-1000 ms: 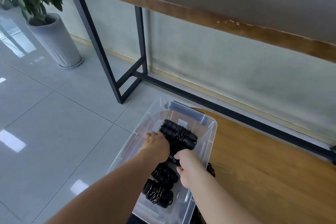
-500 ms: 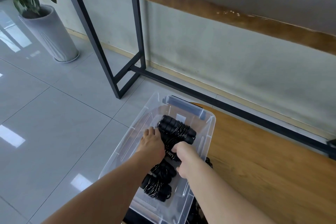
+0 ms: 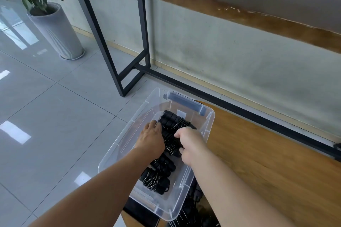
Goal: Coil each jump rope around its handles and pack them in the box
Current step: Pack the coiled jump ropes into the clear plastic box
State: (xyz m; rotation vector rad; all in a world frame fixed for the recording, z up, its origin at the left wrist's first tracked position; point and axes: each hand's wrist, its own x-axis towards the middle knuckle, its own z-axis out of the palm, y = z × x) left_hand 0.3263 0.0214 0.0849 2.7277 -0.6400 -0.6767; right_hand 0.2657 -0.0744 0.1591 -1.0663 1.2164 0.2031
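A clear plastic box [image 3: 129, 129] stands at the left edge of a low wooden table. Both my hands reach into it and hold one coiled black jump rope [image 3: 174, 125], its handles wrapped in cord, at the far end of the box. My left hand [image 3: 151, 137] grips the bundle's left side. My right hand [image 3: 190, 142] grips its right side with curled fingers. Two more coiled jump ropes [image 3: 156, 175] lie on the box floor nearer to me. Loose black ropes [image 3: 191, 208] lie outside the box at its near right corner.
The wooden table top [image 3: 267, 171] stretches to the right of the box. A black metal frame [image 3: 132, 68] of a higher bench stands behind, against a pale wall. A potted plant [image 3: 55, 29] stands on the tiled floor at far left.
Both hands stay in the box with the coiled rope between them. My right hand has moved up along the bundle toward the box's far end. The view has shifted slightly.
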